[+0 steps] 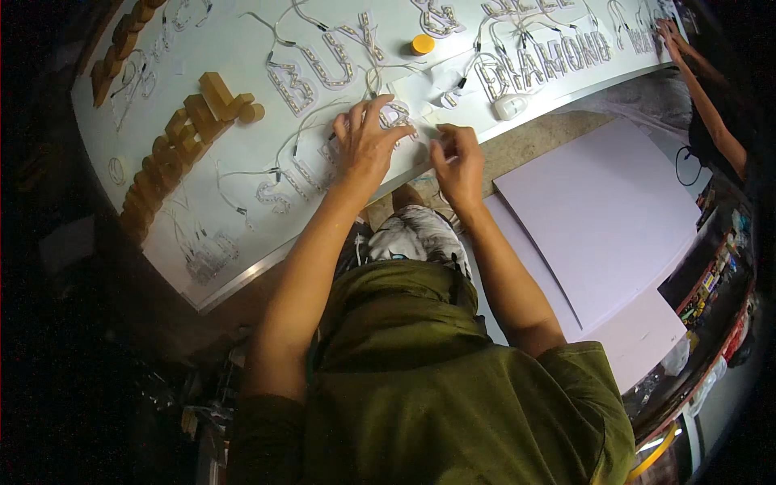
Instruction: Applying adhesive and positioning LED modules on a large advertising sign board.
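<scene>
On the white table (323, 214), my left hand (364, 145) reaches over a small white letter-shaped piece (394, 115) lined with LED modules. Its thumb and index finger straddle that LED letter and seem to hold it. Just to the right, by the table's near edge, my right hand (461, 166) hovers with bent fingers. A gap shows between its thumb and index finger, and I make out nothing in it. More LED letters (327, 65) with thin white wires lie beyond my left hand, and a fainter row (279, 194) of them stretches to its left.
Gold block letters (182, 141) stand at the left, near a white roll (118, 170). A yellow round container (422, 44) and a white bottle-like object (511, 107) sit farther back. Large white sheets (602, 210) lie right of me. Another person's arms (703, 89) reach onto the table's right end.
</scene>
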